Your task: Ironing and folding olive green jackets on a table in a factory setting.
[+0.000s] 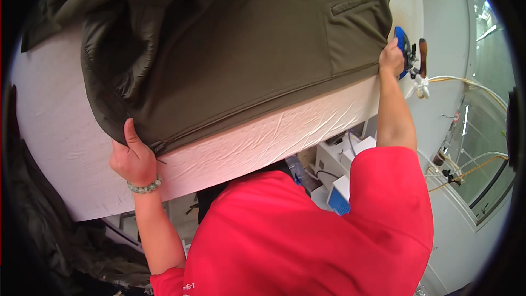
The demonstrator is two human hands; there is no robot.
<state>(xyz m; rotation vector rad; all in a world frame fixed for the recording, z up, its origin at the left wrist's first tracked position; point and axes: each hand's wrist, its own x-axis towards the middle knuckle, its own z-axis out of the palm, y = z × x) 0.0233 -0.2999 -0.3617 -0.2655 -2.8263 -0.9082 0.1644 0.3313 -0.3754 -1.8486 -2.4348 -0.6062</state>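
Note:
A dark olive zip jacket (263, 49) lies spread over a white padded ironing table (230, 170). Its zipper edge runs along the near side, from the zipper end at lower left up to the right. At the lower left corner, my left hand (134, 159) has its thumb on top of the cloth and its fingers tucked underneath, partly hidden. My right hand (392, 59) is closed on the other end of the zipper edge, with its fingertips partly hidden. Just beyond it, a blue iron (403, 49) with a brown handle stands at the table's right end.
A white hose and cord (455, 79) run from the iron to the right. Dark garments (60, 225) hang at the lower left. White equipment (334, 167) sits below the table's near edge. A grey wall panel and window (487, 126) are on the right.

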